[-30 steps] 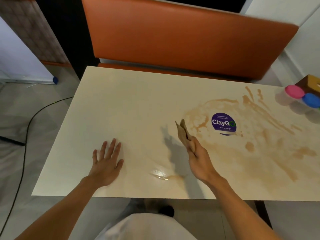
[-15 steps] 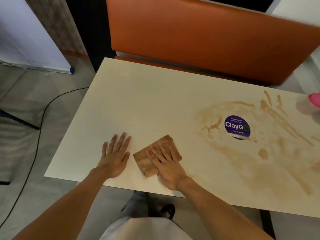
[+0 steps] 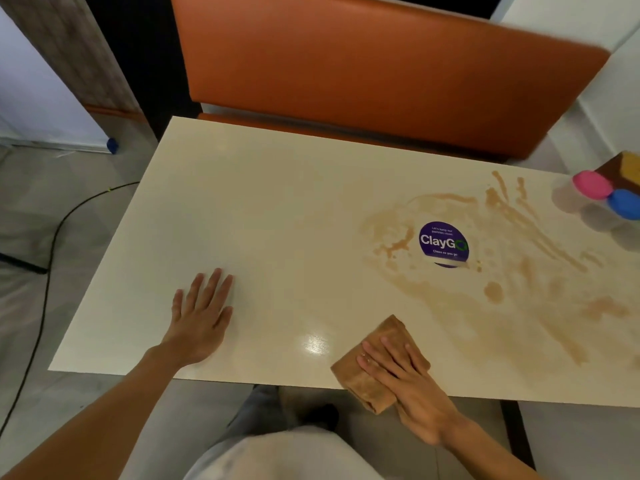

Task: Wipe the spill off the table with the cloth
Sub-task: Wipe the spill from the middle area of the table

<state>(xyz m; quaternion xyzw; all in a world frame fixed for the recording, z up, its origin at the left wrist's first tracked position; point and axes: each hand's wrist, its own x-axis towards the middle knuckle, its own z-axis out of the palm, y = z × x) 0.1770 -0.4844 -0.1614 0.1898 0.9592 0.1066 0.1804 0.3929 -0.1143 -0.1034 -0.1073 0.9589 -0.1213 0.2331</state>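
Note:
A folded brown cloth (image 3: pixel 367 379) lies at the near edge of the cream table (image 3: pixel 263 216), partly hanging over it. My right hand (image 3: pixel 405 379) presses flat on the cloth with fingers spread. My left hand (image 3: pixel 201 317) rests palm-down on the bare tabletop to the left, holding nothing. A brown spill (image 3: pixel 512 278) smears across the right half of the table, around a round purple sticker (image 3: pixel 444 244), in streaks and blotches reaching toward the far right.
An orange padded bench back (image 3: pixel 381 67) runs along the table's far side. Small tubs with a pink lid (image 3: pixel 591 185) and a blue lid (image 3: pixel 625 203) stand at the right edge beside a brown box (image 3: pixel 623 169). A black cable (image 3: pixel 45 289) lies on the floor at left.
A second ago my right hand held the cloth upright above the table. It then pressed it flat beside my left hand and has since slid it right along the near edge.

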